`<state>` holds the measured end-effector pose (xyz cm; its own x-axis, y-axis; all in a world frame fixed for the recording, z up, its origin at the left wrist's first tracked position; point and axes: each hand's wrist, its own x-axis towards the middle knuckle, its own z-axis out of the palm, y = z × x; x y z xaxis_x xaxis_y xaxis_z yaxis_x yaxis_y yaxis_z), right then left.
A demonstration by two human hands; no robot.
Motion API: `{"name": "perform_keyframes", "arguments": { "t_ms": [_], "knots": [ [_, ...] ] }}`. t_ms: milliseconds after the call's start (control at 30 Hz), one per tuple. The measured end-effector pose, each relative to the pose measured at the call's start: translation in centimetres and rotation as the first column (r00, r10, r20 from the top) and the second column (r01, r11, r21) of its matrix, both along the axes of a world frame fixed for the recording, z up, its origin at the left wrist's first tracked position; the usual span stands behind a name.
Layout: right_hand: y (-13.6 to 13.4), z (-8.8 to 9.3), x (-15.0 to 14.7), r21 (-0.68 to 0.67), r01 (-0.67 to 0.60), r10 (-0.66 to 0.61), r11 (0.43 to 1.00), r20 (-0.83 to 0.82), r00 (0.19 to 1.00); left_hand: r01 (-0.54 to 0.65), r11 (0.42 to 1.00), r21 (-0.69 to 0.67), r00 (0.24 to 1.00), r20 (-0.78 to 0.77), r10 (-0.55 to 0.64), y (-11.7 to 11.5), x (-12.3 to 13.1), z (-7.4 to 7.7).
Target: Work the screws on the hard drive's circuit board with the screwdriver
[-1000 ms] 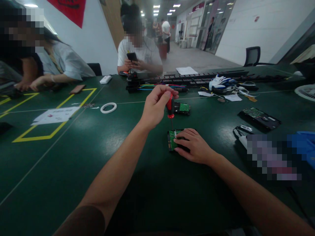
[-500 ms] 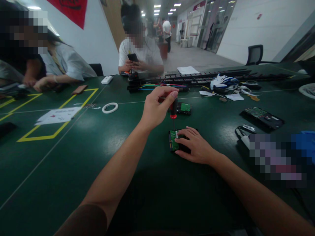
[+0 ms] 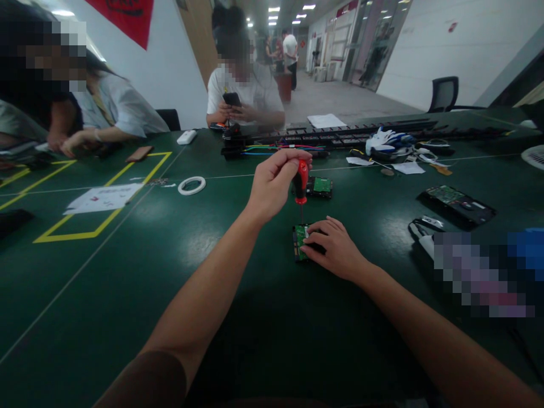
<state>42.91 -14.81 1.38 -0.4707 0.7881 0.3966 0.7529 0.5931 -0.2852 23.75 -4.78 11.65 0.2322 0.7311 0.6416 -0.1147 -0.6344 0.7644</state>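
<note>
A small hard drive [image 3: 299, 242] with a green circuit board facing up lies on the dark green table [image 3: 127, 272]. My right hand [image 3: 334, 248] lies over it, fingers curled on its top and right part, pressing it down. My left hand [image 3: 274, 182] is closed round the red and black handle of a screwdriver [image 3: 301, 182], held upright. The thin shaft points down onto the far edge of the drive's board.
A second drive [image 3: 319, 186] lies just behind, a larger one [image 3: 455, 200] to the right. A white tape ring [image 3: 191, 185], papers [image 3: 101, 198], yellow floor-tape lines, cables [image 3: 272, 150] and gloves [image 3: 389, 141] lie around. Other people sit at the far and left sides.
My left hand has twisted the screwdriver handle in place; the red side now faces me again. My right hand has shifted slightly on the drive.
</note>
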Motion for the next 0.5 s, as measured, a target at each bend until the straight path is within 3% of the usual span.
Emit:
{"name": "perform_keyframes", "arguments": {
  "t_ms": [267, 500],
  "knots": [
    [0.16, -0.31, 0.23, -0.012, 0.026, -0.027, 1.0, -0.035, 0.999, -0.182, 0.973, 0.141, 0.98, -0.052, 0.191, -0.11, -0.22, 0.15],
    [0.5, -0.31, 0.94, 0.012, -0.023, 0.023, 1.0, -0.019, 1.0, -0.109, 0.989, 0.105, 0.991, -0.069, 0.116, 0.29, -0.62, 0.03]
  ]
}}
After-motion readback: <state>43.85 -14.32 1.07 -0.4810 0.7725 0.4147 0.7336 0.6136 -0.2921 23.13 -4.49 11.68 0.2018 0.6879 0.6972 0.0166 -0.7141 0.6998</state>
